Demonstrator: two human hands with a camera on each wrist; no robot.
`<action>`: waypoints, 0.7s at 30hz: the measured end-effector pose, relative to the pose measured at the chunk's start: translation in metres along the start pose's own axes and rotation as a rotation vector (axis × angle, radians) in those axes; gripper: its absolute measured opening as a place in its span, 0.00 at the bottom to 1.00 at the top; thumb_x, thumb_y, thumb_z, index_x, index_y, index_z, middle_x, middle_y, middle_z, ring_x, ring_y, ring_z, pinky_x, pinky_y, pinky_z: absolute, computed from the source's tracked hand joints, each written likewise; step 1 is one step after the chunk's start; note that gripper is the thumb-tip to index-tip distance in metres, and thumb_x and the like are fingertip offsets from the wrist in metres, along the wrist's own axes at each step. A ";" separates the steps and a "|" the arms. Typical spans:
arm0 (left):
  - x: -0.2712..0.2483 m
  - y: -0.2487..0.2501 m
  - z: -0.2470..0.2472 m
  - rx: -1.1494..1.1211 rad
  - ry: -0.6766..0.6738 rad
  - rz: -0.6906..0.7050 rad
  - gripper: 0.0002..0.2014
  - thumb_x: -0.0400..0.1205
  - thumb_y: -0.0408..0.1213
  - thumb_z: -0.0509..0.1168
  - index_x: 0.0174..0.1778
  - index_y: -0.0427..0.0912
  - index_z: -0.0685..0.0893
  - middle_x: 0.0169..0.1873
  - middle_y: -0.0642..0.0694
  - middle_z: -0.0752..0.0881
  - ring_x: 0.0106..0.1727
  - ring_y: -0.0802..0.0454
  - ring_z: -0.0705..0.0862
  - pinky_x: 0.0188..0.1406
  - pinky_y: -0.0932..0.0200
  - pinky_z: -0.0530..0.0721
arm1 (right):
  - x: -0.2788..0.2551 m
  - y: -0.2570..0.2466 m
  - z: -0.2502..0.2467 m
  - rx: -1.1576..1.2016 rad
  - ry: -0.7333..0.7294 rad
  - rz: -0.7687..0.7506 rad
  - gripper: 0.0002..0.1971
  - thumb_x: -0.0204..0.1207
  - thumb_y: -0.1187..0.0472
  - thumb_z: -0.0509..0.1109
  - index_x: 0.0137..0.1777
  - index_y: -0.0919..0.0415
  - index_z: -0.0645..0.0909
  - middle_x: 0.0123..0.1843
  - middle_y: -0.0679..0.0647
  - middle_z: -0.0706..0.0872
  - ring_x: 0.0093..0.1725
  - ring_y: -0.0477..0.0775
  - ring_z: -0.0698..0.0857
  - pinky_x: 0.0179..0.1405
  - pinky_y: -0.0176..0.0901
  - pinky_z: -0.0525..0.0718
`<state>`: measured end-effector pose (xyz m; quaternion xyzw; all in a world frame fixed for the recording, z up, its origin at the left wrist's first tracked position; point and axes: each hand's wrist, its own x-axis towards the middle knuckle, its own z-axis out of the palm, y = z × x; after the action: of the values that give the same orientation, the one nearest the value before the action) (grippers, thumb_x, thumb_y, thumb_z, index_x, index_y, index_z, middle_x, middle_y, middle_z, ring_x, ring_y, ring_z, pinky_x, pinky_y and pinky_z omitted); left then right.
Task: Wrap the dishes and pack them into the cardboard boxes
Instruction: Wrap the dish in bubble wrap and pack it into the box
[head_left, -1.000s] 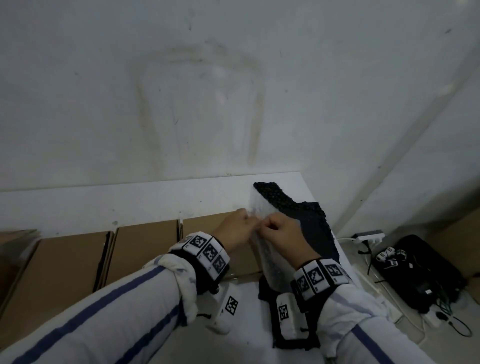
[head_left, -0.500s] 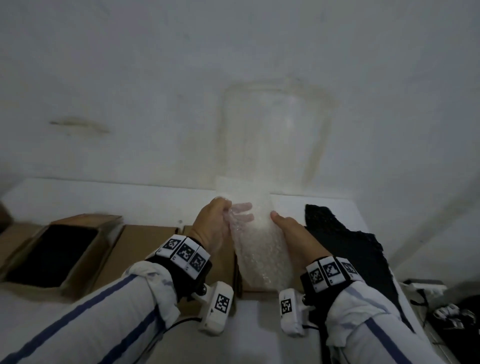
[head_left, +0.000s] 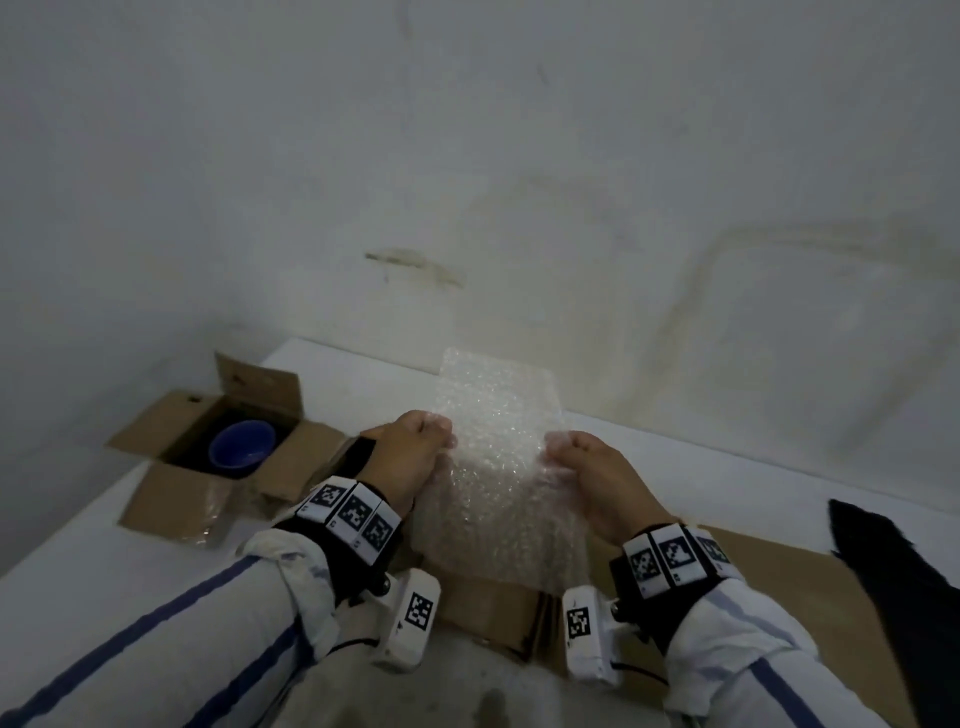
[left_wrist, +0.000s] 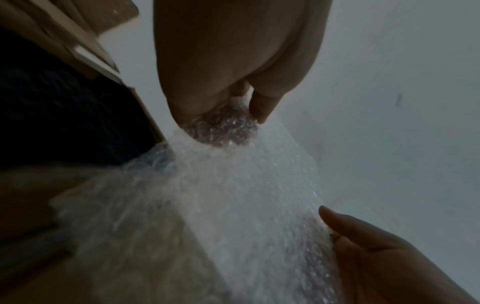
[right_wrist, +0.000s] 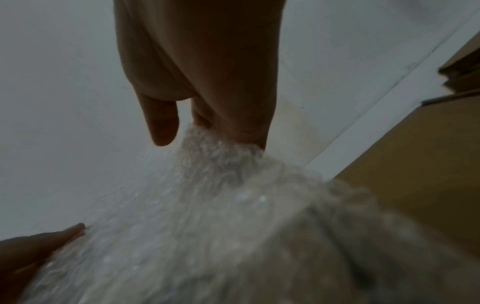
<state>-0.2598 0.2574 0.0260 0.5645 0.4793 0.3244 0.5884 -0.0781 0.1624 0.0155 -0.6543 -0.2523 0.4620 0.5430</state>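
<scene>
Over boxes: both hands (head_left: 405, 457) grip bubble wrap (head_left: 498, 467).

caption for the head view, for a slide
Both hands, left and right, hold a bubble wrap sheet beside an open cardboard box containing a blue bowl.

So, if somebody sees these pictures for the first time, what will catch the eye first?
First, the sheet of bubble wrap in the middle, held up above the table, with the left hand gripping one side edge and the right hand the other. Next, the blue bowl inside the open cardboard box at the left. A dark cloth lies at the right edge.
</scene>
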 end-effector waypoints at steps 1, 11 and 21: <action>0.005 0.001 -0.011 0.007 0.031 0.015 0.07 0.85 0.36 0.60 0.47 0.37 0.79 0.36 0.44 0.83 0.30 0.54 0.80 0.24 0.67 0.77 | 0.002 -0.002 0.011 0.001 -0.034 0.011 0.08 0.77 0.65 0.69 0.54 0.59 0.82 0.50 0.60 0.87 0.47 0.60 0.86 0.54 0.58 0.84; 0.049 0.002 -0.116 0.160 0.007 0.053 0.32 0.82 0.19 0.55 0.76 0.55 0.64 0.43 0.38 0.84 0.32 0.50 0.79 0.27 0.61 0.78 | 0.009 -0.004 0.100 -0.282 -0.159 -0.116 0.46 0.68 0.80 0.64 0.81 0.43 0.55 0.43 0.61 0.79 0.34 0.54 0.80 0.28 0.40 0.81; 0.058 0.004 -0.139 0.738 -0.391 0.113 0.13 0.79 0.40 0.69 0.59 0.49 0.77 0.56 0.42 0.77 0.55 0.48 0.78 0.49 0.58 0.74 | 0.021 -0.005 0.125 -0.467 -0.069 -0.112 0.08 0.65 0.76 0.69 0.33 0.63 0.79 0.35 0.58 0.80 0.39 0.57 0.79 0.38 0.49 0.77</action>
<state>-0.3688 0.3608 0.0321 0.8137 0.4111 0.0496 0.4079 -0.1781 0.2411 0.0151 -0.7308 -0.4066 0.3824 0.3930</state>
